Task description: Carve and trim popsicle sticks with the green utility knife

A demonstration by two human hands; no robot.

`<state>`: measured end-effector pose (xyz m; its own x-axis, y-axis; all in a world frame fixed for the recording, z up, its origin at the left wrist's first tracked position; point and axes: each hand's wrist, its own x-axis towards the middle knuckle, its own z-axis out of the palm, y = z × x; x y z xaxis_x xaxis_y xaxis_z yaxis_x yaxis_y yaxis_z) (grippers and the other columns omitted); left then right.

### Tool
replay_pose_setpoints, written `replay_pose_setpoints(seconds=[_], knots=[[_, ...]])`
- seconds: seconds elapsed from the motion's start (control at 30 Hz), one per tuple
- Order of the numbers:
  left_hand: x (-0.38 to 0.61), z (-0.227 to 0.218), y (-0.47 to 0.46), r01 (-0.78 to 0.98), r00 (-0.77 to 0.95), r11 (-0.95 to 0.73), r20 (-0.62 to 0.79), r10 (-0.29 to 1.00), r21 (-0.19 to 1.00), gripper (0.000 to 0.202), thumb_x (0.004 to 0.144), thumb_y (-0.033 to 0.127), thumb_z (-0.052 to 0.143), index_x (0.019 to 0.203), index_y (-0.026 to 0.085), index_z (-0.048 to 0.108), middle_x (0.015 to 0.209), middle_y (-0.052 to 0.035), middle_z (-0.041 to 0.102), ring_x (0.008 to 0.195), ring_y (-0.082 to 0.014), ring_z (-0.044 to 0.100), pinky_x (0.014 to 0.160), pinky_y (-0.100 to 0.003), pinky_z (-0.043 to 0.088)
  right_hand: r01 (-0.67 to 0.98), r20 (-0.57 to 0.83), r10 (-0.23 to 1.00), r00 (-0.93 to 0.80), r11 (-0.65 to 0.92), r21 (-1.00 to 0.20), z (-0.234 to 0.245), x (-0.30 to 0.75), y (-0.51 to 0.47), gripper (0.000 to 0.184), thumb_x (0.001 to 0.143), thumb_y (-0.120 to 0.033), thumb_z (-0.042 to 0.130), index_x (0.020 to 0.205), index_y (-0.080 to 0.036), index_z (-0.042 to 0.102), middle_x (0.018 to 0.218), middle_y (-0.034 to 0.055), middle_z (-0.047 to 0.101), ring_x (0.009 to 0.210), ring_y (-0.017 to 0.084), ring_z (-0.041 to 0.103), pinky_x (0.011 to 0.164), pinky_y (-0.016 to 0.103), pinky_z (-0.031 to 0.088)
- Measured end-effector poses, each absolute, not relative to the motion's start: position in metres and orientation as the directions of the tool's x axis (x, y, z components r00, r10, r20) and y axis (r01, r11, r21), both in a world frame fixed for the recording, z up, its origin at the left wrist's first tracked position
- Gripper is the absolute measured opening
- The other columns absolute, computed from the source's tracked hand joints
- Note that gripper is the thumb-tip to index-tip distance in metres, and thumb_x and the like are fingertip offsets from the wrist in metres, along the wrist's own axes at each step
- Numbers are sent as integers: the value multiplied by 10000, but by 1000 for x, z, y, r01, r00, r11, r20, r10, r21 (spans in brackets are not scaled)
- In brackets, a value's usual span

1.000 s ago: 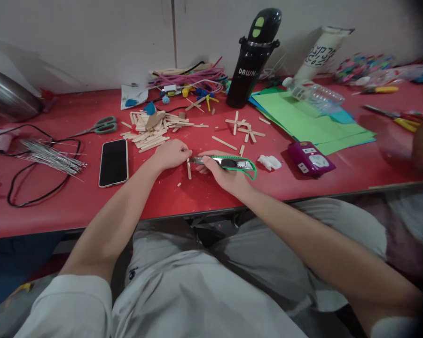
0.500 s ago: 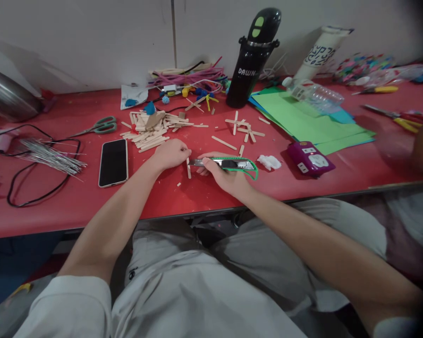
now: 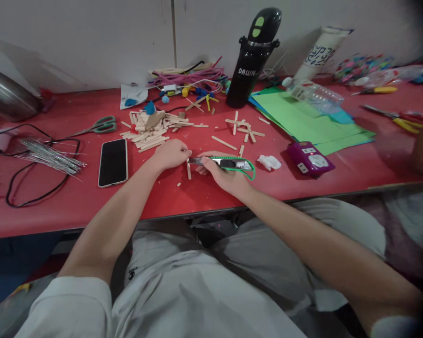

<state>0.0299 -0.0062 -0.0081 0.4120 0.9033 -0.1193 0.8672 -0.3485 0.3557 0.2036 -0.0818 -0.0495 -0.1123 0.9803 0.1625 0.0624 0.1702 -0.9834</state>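
My left hand (image 3: 172,153) is closed on a wooden craft stick (image 3: 189,171), pressing it against the red table. The stick's lower end sticks out toward me; the rest is under my fingers. In my right hand (image 3: 223,176) is a green-edged utility knife (image 3: 236,164), its blade lying across the stick close to my left fingertips. A tiny offcut of wood (image 3: 178,184) lies just below. Behind my left hand is a pile of craft sticks (image 3: 155,131). Beyond my right hand are sticks joined in crosses (image 3: 245,126) and a loose stick (image 3: 224,142).
A phone (image 3: 113,163), scissors (image 3: 104,125) and a bundle of wires (image 3: 52,157) lie to the left. A black bottle (image 3: 250,65) stands at the back. Green paper sheets (image 3: 310,119), a purple socket box (image 3: 310,159) and crumpled white tissue (image 3: 269,162) are on the right.
The knife and my right hand have shifted slightly to the left, with the blade still across the stick. My left hand stays in place.
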Motion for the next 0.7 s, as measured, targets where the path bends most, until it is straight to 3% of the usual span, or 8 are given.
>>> replay_pose_setpoints(seconds=[0.23,0.7], knots=[[30,-10,-8,867,396,-328,-119,911,375,331,832,392,470,595,185,571,617,-35,542,593,-142,386,598,-300,251,91,160,979,-124,172,-981,-47,206,-85,243,874,-434,623,936,-203,670,751,28,736,702,164,709,721,335,603],[29,-10,-7,860,393,-324,-107,913,394,348,844,393,464,584,184,564,606,-35,548,577,-137,405,571,-309,270,105,162,982,-98,172,-980,-44,204,-81,329,866,-545,620,943,-227,654,775,31,751,727,178,728,748,358,616]])
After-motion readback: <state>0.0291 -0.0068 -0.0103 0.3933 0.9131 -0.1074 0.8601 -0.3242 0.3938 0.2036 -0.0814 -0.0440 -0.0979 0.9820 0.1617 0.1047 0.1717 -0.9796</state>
